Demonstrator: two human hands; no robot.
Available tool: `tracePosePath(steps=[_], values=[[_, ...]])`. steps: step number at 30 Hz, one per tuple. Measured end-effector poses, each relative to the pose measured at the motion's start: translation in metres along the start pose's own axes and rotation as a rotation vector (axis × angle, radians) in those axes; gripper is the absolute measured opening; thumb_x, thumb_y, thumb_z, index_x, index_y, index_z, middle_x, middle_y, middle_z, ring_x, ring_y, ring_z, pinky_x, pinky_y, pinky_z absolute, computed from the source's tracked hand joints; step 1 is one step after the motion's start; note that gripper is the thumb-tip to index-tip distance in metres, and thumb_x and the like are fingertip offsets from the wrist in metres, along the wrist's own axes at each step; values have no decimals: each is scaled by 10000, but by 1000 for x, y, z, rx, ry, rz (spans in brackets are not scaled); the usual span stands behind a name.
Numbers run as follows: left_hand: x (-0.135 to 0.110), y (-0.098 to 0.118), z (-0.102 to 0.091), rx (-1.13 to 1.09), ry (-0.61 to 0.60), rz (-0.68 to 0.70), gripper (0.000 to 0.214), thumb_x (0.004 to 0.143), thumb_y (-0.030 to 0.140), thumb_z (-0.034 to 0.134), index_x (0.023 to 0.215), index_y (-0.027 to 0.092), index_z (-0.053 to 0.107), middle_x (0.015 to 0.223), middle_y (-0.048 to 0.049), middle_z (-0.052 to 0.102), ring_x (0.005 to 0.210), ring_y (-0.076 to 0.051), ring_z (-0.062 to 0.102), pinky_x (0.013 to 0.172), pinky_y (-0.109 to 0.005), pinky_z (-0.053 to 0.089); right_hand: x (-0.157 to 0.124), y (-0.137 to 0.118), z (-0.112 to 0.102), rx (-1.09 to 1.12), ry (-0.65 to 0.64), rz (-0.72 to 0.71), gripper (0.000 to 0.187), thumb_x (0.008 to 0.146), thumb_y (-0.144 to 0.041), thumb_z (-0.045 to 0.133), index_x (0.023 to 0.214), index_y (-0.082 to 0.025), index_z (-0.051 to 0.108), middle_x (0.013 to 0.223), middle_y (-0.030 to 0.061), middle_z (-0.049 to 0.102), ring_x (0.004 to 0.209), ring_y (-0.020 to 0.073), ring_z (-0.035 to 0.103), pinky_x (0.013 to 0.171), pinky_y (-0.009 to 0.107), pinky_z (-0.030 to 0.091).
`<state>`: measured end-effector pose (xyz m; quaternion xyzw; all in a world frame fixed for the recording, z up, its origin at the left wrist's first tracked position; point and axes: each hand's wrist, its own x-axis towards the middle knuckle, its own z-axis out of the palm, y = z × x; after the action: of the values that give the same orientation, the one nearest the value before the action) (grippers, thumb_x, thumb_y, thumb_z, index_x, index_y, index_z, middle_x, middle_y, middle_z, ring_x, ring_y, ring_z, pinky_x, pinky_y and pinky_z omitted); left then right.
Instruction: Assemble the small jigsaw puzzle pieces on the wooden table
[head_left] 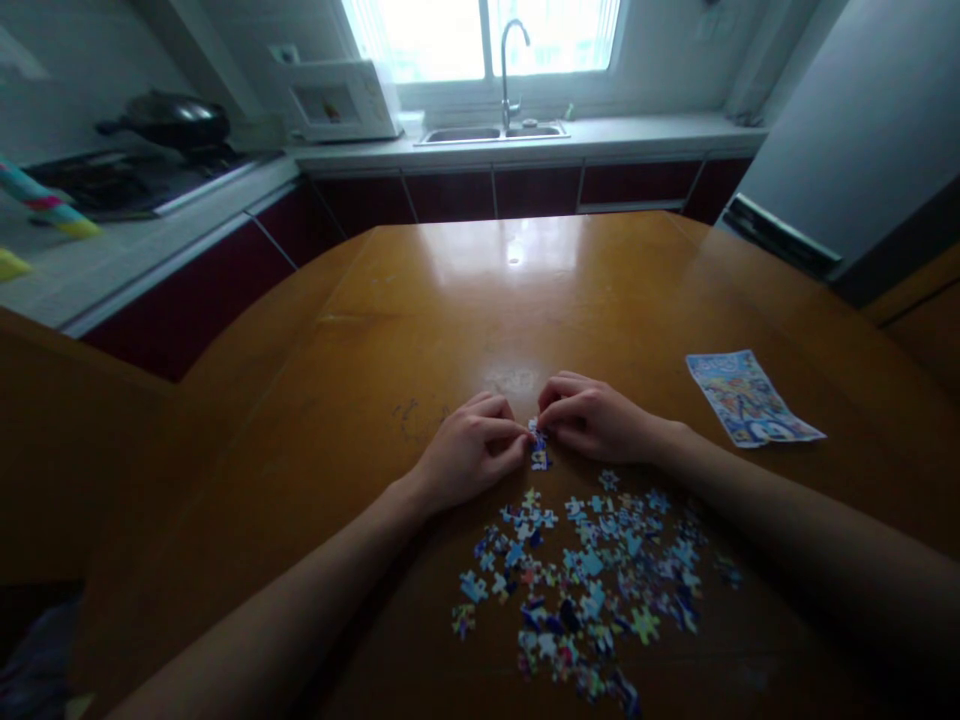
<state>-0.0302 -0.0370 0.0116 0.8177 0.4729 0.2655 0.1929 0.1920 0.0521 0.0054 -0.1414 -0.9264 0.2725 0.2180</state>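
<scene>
Loose puzzle pieces [592, 563] lie nearest my remote view. Just beyond them I record a narrow puzzle strip [539, 459], long axis pointing away; left hand [472, 446] and right hand [589, 414] have pinched fingers closed on its opposite edges. Printed sheet [750, 400]: beyond the pieces, rightward.

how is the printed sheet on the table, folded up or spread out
Spread out: the printed sheet lies on the table with its corners apart and its colourful picture showing.

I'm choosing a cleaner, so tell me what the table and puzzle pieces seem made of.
Table: probably wood or veneer, glossy, judging by brown colour and bright reflections. Puzzle pieces: likely printed cardboard, from their thin, knobbed shapes; finish unclear.
</scene>
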Motion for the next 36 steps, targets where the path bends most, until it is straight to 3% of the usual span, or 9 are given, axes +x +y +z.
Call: tracePosePath(steps=[8, 15, 23, 32, 36], values=[[2, 2, -2, 14, -13, 32, 203, 959, 258, 561, 999, 232, 759, 864, -44, 589, 878, -185, 532, 804, -334, 460, 2, 5, 3, 51, 64, 15, 316, 815, -8, 541, 856, -235, 758, 908, 35, 642, 896, 169, 578, 822, 318, 469], [1, 2, -2, 25, -38, 23, 205, 963, 250, 555, 1007, 248, 755, 893, -46, 594, 907, -193, 532, 832, -352, 458, 3, 11, 8, 139, 303, 77, 300, 811, 6, 482, 785, -190, 707, 876, 38, 625, 822, 146, 596, 739, 291, 474], [0, -3, -1, -29, 119, -36, 237, 967, 233, 529, 909, 196, 755, 807, -40, 570, 834, -182, 524, 762, -331, 438, 1, 10, 10, 86, 224, 54, 277, 793, -5, 523, 765, -199, 719, 879, 39, 628, 828, 152, 593, 749, 297, 466], [2, 0, -1, 10, 32, -21, 233, 976, 257, 522, 912, 210, 741, 851, -48, 598, 894, -197, 536, 792, -346, 452, -1, 8, 9, 57, 125, 52, 320, 797, 9, 527, 802, -224, 746, 940, 34, 623, 888, 158, 576, 816, 308, 458], [3, 1, -2, 7, 16, -20, 249, 993, 248, 479, 943, 209, 719, 865, -48, 611, 906, -200, 537, 821, -364, 454, 1, 7, 8, 85, 137, 42, 306, 803, 4, 516, 802, -213, 732, 934, 38, 623, 890, 163, 580, 815, 316, 462]])
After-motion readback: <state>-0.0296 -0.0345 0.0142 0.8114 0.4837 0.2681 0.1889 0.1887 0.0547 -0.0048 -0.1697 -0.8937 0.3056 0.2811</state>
